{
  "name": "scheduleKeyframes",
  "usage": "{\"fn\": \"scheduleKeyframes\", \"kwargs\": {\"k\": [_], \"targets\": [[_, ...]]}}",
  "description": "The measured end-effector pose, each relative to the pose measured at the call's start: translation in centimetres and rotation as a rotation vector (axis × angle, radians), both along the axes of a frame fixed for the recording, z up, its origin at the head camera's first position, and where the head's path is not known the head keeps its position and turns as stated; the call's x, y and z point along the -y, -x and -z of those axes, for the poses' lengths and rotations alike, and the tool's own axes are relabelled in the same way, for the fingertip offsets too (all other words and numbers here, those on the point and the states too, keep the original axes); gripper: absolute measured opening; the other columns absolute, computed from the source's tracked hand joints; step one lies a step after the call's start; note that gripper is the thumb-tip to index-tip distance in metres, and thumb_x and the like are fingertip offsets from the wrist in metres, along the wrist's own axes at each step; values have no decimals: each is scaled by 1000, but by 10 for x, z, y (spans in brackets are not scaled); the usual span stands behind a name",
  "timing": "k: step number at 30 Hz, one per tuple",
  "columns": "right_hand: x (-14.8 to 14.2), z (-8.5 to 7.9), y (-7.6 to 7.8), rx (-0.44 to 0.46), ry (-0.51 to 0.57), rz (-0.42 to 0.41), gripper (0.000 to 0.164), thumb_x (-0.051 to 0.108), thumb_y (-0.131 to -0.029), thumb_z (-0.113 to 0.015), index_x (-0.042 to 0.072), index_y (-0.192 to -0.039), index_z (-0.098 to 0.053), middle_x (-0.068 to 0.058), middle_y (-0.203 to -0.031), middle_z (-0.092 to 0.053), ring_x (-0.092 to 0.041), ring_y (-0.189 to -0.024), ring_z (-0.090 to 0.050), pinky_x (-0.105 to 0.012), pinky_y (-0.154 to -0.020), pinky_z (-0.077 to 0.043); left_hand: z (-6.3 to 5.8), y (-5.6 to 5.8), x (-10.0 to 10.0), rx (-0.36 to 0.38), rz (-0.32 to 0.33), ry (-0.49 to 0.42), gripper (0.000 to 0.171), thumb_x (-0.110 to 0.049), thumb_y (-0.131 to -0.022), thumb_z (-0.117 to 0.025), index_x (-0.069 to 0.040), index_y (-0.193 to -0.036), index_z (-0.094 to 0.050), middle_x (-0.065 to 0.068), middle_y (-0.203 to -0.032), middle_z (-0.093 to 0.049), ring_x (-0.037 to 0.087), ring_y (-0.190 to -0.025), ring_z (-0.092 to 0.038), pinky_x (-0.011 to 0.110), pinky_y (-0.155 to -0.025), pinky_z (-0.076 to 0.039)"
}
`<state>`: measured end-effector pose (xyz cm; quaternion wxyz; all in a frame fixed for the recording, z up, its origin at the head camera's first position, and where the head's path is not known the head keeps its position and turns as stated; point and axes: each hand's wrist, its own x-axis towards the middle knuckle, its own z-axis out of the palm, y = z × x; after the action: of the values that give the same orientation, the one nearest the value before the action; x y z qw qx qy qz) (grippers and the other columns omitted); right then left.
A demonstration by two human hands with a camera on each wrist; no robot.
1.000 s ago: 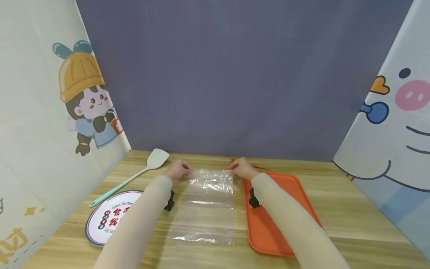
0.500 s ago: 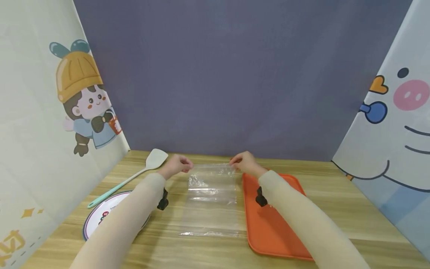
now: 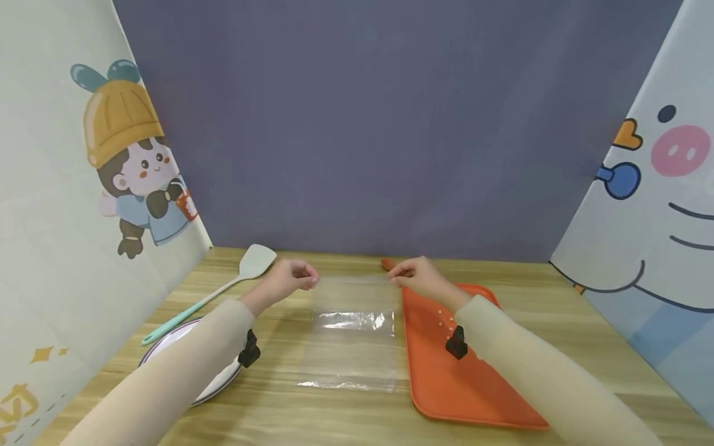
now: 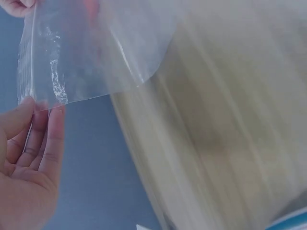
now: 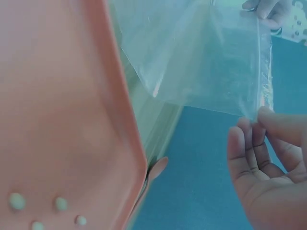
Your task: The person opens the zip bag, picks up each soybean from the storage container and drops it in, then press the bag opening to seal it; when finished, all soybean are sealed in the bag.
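Note:
A clear plastic zip bag (image 3: 354, 353) hangs stretched between my two hands in the head view, its zip edge uppermost and its bottom edge toward me. My left hand (image 3: 284, 282) pinches one top corner between thumb and fingers. At the opposite corner, my right hand (image 3: 421, 282) pinches in the same way. Close up in the left wrist view, the bag (image 4: 96, 52) looks flat, with the zip strip running between both hands. The right wrist view shows the bag (image 5: 216, 62) beside the tray's edge, with nothing visible inside it.
An orange tray (image 3: 452, 390) lies on the right under my right forearm, with several small pale balls (image 5: 60, 203) on it. Behind it lies an orange spoon (image 5: 158, 167). At left are a white spatula (image 3: 256, 261) with a mint handle and a plate (image 3: 223, 381) partly under my sleeve.
Both hands have lifted the bag's top edge and drawn slightly apart, pulling it taut and smoother. My forearms have spread outward, covering more of the plate and uncovering balls on the tray.

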<state>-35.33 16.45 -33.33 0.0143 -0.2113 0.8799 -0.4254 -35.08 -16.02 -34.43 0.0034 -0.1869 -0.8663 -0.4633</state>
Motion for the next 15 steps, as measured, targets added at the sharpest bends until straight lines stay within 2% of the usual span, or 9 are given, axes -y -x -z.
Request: {"fn": "scheduleKeyframes", "kwargs": {"k": [5,9,12,15], "targets": [[-4,4,-11,2,-18,-37,13,12,-91,-67,6,-100,-74,-14,-105,-73,-19,-91,-67,-38,-80,-56,5,-11,1,-13,17,7,9,-6,-90,-66,2,-93,-68,10,-86,-70,11,-77,-63,50,-83,-55],[-5,6,-18,31,-8,-74,14,11,-90,-67,6,-102,-73,-17,-106,-71,-20,-90,-67,-41,-79,-56,9,-18,1,-25,8,15,6,-6,-89,-67,0,-92,-68,9,-85,-69,12,-76,-63,50,-81,-55],[-4,8,-20,13,-15,-98,16,14,-91,-67,5,-103,-73,-15,-103,-72,-19,-89,-67,-36,-78,-56,10,-21,1,-29,-3,19,4,-6,-89,-67,-2,-90,-68,8,-84,-69,12,-75,-63,49,-80,-55],[0,8,-20,-41,-60,-117,20,20,-91,-68,5,-102,-73,-8,-99,-73,-15,-87,-66,-30,-76,-55,9,-23,0,-30,3,10,5,-6,-89,-67,-1,-90,-69,9,-84,-70,12,-76,-63,49,-80,-55]]}}
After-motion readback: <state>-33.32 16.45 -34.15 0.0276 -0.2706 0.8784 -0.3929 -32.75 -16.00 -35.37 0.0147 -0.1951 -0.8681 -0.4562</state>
